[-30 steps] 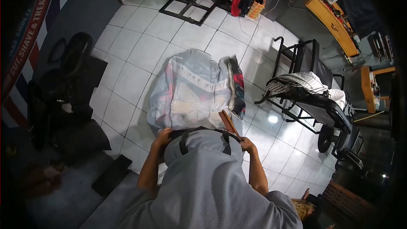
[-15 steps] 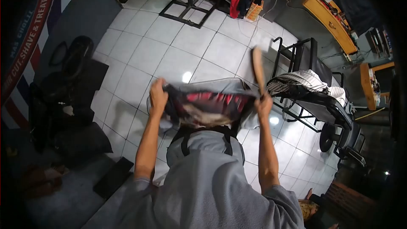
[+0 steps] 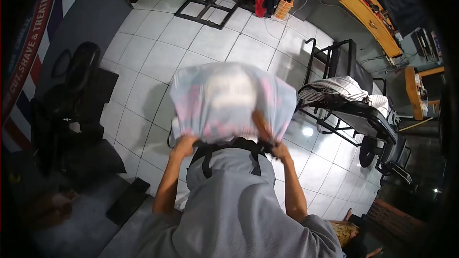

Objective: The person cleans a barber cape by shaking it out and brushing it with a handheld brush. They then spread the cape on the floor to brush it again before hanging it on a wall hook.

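Note:
A pale grey cloth [image 3: 229, 110] with pink and reddish patches billows out in front of my waist, blurred by its motion. Its near left corner is pinched in my left hand [image 3: 184, 146], which is closed. At the near right corner my right hand [image 3: 280, 151] is also closed, holding the cloth edge together with a wooden-handled brush [image 3: 261, 125]. The brush's brown wooden part points up and to the left over the cloth; its other end is dark and partly hidden by my fingers.
White floor tiles [image 3: 158, 67] lie around me. To the right stands a black barber chair [image 3: 377, 119] with a striped cloth [image 3: 342, 88] on it. A black metal frame [image 3: 210, 9] is ahead, a wooden drawer shelf [image 3: 373, 21] far right. Another person's foot shows lower right.
Both hands have come down and closer to my body. The cloth has swung from a bunched, darker fold to a spread, billowing sheet. The brush has tilted from upright toward the left.

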Tool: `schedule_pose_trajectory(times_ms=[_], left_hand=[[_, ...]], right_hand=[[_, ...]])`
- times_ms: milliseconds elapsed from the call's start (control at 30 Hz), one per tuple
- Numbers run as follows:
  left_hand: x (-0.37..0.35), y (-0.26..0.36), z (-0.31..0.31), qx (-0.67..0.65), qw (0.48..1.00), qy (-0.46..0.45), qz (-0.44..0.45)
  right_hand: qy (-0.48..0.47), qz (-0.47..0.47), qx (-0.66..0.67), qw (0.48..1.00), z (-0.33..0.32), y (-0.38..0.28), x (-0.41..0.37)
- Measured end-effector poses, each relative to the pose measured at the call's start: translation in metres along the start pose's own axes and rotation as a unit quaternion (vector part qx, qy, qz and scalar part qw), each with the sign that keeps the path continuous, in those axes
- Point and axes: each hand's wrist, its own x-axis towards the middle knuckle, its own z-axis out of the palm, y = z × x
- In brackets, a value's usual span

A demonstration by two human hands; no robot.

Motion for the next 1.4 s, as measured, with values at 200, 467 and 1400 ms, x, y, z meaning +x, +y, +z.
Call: schedule_pose_trajectory(times_ms=[200,467,1400], left_hand=[[-0.030,0.001,0.019,-0.076,0.994,-0.036,-0.071],[-0.013,0.029,-0.056,-0.112,0.993,-0.002,-0.039],[-0.072,0.011,0.087,-0.316,0.899,-0.092,-0.289]], right_hand=[[-0.097,0.018,-0.048,0.994,0.012,0.066,-0.005],[-0.006,-0.191,0.069,0.979,-0.015,0.022,0.000],[-0.162,-0.033,0.086,0.982,0.049,0.112,-0.020]])
